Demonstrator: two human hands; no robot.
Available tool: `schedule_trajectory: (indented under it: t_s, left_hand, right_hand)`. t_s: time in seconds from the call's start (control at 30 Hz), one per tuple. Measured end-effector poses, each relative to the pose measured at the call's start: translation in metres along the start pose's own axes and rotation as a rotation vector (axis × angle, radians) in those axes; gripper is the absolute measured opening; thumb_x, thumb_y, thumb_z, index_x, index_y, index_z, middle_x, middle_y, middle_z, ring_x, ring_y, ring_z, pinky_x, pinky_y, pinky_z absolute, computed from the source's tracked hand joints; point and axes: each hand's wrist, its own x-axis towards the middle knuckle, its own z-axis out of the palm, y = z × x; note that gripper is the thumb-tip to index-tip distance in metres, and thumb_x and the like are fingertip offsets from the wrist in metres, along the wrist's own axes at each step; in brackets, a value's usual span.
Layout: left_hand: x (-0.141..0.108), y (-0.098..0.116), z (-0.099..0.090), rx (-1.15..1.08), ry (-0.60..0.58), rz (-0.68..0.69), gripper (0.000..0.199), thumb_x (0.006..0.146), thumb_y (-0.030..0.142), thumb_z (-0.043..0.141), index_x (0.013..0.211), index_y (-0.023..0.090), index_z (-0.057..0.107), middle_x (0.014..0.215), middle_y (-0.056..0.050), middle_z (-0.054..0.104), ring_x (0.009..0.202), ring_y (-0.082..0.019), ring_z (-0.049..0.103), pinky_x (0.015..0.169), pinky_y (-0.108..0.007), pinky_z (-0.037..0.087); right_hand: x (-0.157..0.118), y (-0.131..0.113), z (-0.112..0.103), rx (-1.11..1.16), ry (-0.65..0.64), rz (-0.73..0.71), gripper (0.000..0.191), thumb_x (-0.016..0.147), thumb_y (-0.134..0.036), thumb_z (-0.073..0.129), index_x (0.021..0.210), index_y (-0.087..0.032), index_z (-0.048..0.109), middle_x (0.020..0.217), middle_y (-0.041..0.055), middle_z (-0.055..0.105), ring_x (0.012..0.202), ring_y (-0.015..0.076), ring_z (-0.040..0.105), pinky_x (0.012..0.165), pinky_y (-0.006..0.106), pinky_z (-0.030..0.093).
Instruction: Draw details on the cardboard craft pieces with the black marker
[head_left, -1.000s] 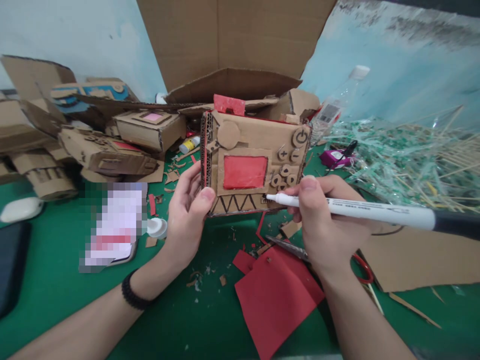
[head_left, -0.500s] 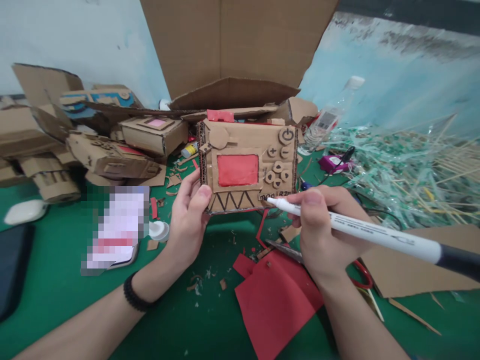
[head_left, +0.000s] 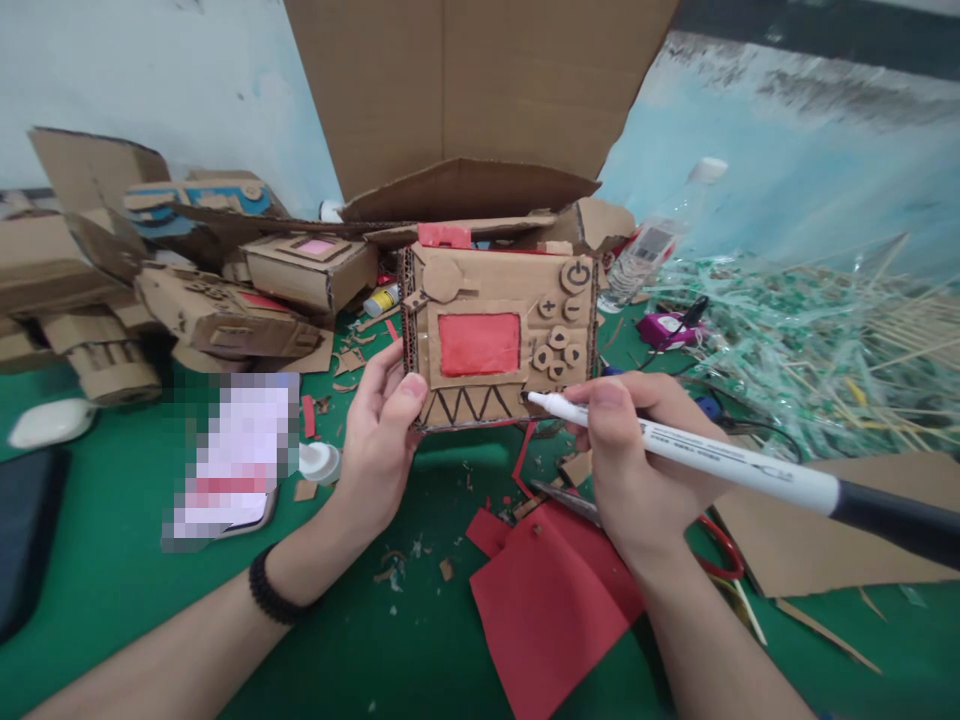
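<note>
My left hand (head_left: 386, 430) grips the lower left corner of a cardboard model camera (head_left: 480, 285), thumb on its front. The model has a red screen panel (head_left: 480, 345), round cardboard buttons with black symbols and a black zigzag along the bottom edge. In my right hand (head_left: 637, 450) is a white marker (head_left: 720, 455) with a black rear end, pinched between thumb and fingers. Its tip is at the model's lower right, by small black lettering that the pen and fingers partly cover. Whether the tip touches the cardboard I cannot tell.
Red sheets (head_left: 555, 610) and scissors (head_left: 724, 550) lie below my hands. A phone (head_left: 240, 450) and a small white cap (head_left: 319, 462) are to the left. Cardboard models (head_left: 232, 315) stand behind, with a plastic bottle (head_left: 645, 250) and tangled green-and-clear strips (head_left: 810, 320) at right.
The marker and my right hand have shifted slightly left along the model's lower edge, now covering more of the lettering. My left hand still holds the model in nearly the same place.
</note>
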Motion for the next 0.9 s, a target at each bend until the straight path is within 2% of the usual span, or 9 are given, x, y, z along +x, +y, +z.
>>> schedule_trajectory:
  t_s: [0.3, 0.43, 0.5, 0.57, 0.7, 0.9]
  left_hand:
    - [0.001, -0.001, -0.001, 0.039, 0.012, 0.012, 0.055, 0.091, 0.054, 0.081, 0.136, 0.028, 0.063, 0.139, -0.007, 0.073, 0.113, -0.027, 0.075, 0.076, -0.033, 0.065]
    - [0.001, -0.001, -0.001, 0.049, 0.028, 0.004, 0.058, 0.089, 0.056, 0.083, 0.137, 0.029, 0.064, 0.139, -0.006, 0.074, 0.094, -0.022, 0.075, 0.061, -0.027, 0.059]
    - [0.001, -0.001, -0.001, 0.045, 0.036, 0.0, 0.057, 0.089, 0.053, 0.083, 0.136, 0.028, 0.065, 0.138, -0.006, 0.074, 0.09, -0.02, 0.074, 0.056, -0.026, 0.057]
    - [0.001, -0.002, -0.001, 0.044, 0.035, 0.002, 0.055, 0.09, 0.051, 0.082, 0.136, 0.028, 0.065, 0.139, -0.007, 0.074, 0.096, -0.022, 0.075, 0.06, -0.026, 0.06]
    - [0.002, -0.003, -0.001, 0.03, 0.03, 0.014, 0.055, 0.089, 0.05, 0.082, 0.135, 0.027, 0.064, 0.141, -0.008, 0.073, 0.116, -0.027, 0.076, 0.076, -0.032, 0.067]
    - [0.003, -0.003, -0.001, 0.05, 0.031, 0.003, 0.055, 0.089, 0.052, 0.081, 0.136, 0.027, 0.064, 0.137, -0.008, 0.074, 0.116, -0.029, 0.076, 0.075, -0.033, 0.067]
  right_hand:
    - [0.001, -0.002, -0.001, -0.069, -0.039, -0.008, 0.029, 0.1, -0.04, 0.072, 0.078, -0.024, 0.08, 0.061, -0.0024, 0.068, 0.053, 0.0141, 0.06, 0.057, 0.03, 0.049]
    - [0.001, -0.002, 0.001, -0.061, -0.059, -0.014, 0.026, 0.101, -0.036, 0.072, 0.079, -0.024, 0.08, 0.062, -0.0031, 0.067, 0.053, 0.0135, 0.059, 0.058, 0.029, 0.05]
    - [0.001, -0.001, 0.002, -0.065, -0.056, 0.001, 0.028, 0.102, -0.038, 0.07, 0.08, -0.024, 0.08, 0.061, -0.003, 0.066, 0.052, 0.0134, 0.057, 0.056, 0.03, 0.049]
    - [0.002, -0.001, 0.003, -0.051, -0.041, 0.028, 0.03, 0.103, -0.041, 0.069, 0.08, -0.024, 0.079, 0.06, -0.0028, 0.066, 0.051, 0.0133, 0.057, 0.053, 0.029, 0.047]
    - [0.004, -0.001, 0.007, 0.049, -0.034, 0.121, 0.035, 0.103, -0.046, 0.069, 0.079, -0.023, 0.078, 0.06, -0.0031, 0.066, 0.048, 0.0123, 0.056, 0.046, 0.027, 0.042]
    - [0.005, -0.003, 0.009, 0.109, 0.026, 0.184, 0.039, 0.103, -0.05, 0.07, 0.076, -0.022, 0.076, 0.058, -0.0029, 0.065, 0.046, 0.0119, 0.056, 0.044, 0.027, 0.043]
